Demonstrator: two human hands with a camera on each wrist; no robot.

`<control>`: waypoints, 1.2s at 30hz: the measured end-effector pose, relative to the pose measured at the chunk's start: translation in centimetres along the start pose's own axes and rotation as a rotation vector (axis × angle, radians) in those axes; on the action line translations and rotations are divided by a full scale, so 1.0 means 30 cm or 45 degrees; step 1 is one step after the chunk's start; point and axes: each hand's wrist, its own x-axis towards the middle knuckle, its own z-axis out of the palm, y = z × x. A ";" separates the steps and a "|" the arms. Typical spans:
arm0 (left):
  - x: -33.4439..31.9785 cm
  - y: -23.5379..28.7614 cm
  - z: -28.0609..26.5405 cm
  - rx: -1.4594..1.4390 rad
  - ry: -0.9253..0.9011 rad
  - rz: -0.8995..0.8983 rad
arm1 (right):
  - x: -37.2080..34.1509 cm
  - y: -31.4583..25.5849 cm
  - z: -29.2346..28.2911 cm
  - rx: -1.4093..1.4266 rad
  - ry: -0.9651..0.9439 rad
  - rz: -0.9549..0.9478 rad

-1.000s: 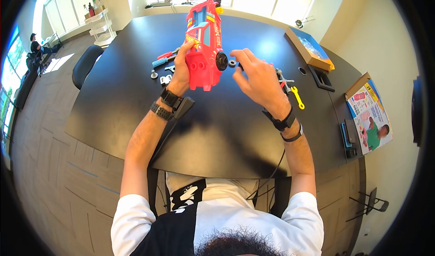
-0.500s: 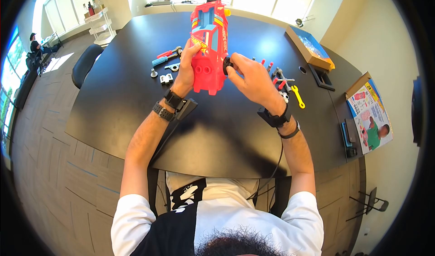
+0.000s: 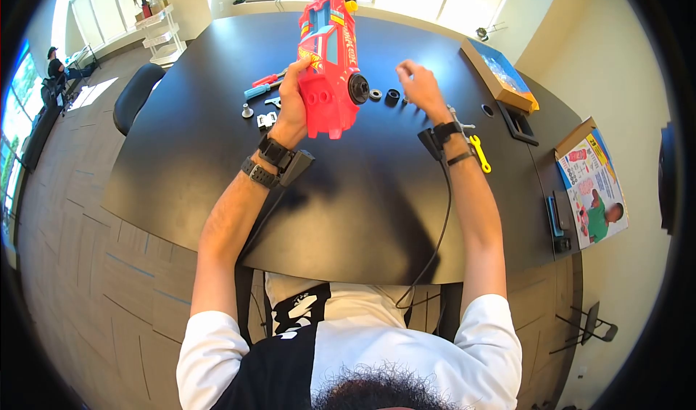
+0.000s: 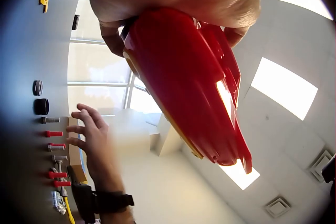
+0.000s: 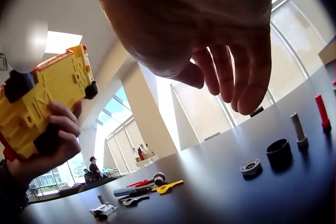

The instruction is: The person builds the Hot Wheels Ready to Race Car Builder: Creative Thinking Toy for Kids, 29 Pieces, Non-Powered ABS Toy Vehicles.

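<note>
My left hand [image 3: 292, 109] grips a red toy truck [image 3: 319, 94] near its end and holds it up over the table. On the truck's right side a black wheel [image 3: 359, 89] faces outward. The yellow underside [image 5: 50, 95] of the truck shows in the right wrist view, with left-hand fingers [image 5: 65, 129] wrapped over it. My right hand [image 3: 423, 92] hovers to the right of the truck, fingers loosely bent and holding nothing. Below it on the table are a grey ring [image 5: 251, 168], a black cylindrical piece [image 5: 279, 154], a grey bolt [image 5: 298, 129] and a red bolt [image 5: 323, 112].
Left of the truck lie a blue-handled screwdriver [image 3: 259, 91] and a white plastic part [image 3: 266, 121]. A yellow wrench [image 3: 480, 155] is by my right wrist. An open cardboard box [image 3: 496, 76] and a printed toy box [image 3: 591, 181] stand along the right side of the table.
Half a second ago my right fingers were at the black wheel; now they have moved off to the right, over the loose parts. The truck has turned slightly, showing the wheel's face more.
</note>
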 end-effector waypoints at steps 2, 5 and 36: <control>0.005 0.001 -0.007 -0.026 0.015 -0.033 | 0.015 0.187 0.125 -0.247 -0.015 -0.133; 0.024 -0.007 -0.043 -0.022 -0.018 -0.055 | -0.021 0.254 0.215 -0.501 -0.080 -0.130; -0.007 -0.027 0.007 0.197 -0.157 -0.181 | -0.070 -0.448 -0.080 0.687 0.396 -0.404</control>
